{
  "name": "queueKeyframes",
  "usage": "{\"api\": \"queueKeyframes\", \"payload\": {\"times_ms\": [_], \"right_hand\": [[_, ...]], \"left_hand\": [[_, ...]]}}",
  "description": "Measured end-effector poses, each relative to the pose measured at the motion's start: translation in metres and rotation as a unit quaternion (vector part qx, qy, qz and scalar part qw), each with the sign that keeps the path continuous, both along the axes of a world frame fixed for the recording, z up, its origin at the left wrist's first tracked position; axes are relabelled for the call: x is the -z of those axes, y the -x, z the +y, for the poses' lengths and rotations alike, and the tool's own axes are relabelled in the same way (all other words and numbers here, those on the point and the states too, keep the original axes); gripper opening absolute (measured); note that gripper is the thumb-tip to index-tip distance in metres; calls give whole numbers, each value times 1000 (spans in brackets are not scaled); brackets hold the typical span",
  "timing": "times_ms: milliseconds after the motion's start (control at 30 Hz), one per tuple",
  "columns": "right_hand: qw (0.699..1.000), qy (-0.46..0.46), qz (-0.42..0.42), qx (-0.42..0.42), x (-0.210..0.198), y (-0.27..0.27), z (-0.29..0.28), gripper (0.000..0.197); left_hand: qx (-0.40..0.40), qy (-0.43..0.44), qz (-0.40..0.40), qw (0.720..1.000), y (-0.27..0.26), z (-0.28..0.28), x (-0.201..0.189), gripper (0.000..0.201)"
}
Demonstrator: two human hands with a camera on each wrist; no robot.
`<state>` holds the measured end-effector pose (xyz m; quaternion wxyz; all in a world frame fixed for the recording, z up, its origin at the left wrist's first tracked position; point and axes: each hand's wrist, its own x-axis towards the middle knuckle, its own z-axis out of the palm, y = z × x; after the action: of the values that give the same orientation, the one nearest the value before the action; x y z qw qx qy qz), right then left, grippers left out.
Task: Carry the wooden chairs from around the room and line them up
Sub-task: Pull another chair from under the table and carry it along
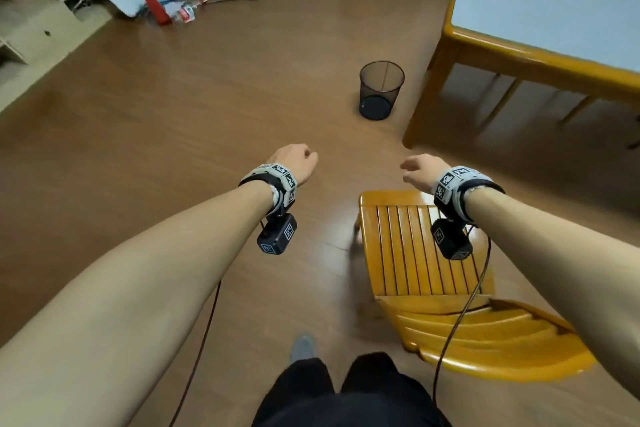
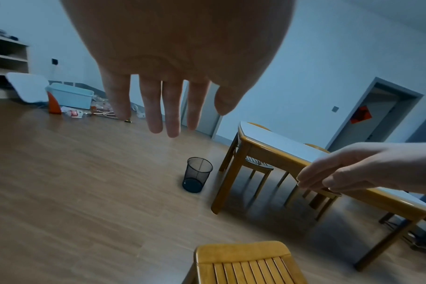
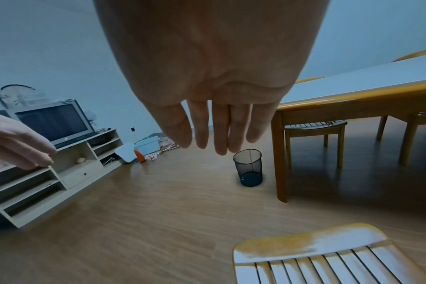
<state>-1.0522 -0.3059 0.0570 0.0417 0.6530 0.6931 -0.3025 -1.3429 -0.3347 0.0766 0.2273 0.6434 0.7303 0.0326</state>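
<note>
Above chair [image 1: 412, 246] — hands empty, fingers relaxed

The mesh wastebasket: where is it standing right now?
In the head view the mesh wastebasket stands upright on the wooden floor, ahead of both hands, just left of the table's near leg and beyond the slatted wooden chair.

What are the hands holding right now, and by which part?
Nothing. The left hand and right hand hang open in the air above the floor, not touching the wooden chair.
</note>
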Motion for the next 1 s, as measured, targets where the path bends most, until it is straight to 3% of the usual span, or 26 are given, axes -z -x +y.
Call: {"api": "queueKeyframes", "payload": {"times_ms": [167, 333, 533, 800, 1000], "right_hand": [[1000, 2, -4, 26, -23, 52, 71, 48], [998, -7, -11, 58, -19, 93, 177, 48], [995, -1, 11, 96, -1, 134, 337, 48], [993, 17, 10, 119, -19, 177, 544, 37], [988, 7, -17, 155, -14, 185, 705, 35]], "left_hand": [[35, 2, 1, 999, 50, 91, -16, 40], [70, -4, 19, 997, 81, 204, -15, 41], [82, 10, 49, 995, 115, 367, -20, 39], [96, -5, 44, 994, 155, 593, -43, 41], [126, -20, 41, 991, 171, 774, -27, 41]]}}
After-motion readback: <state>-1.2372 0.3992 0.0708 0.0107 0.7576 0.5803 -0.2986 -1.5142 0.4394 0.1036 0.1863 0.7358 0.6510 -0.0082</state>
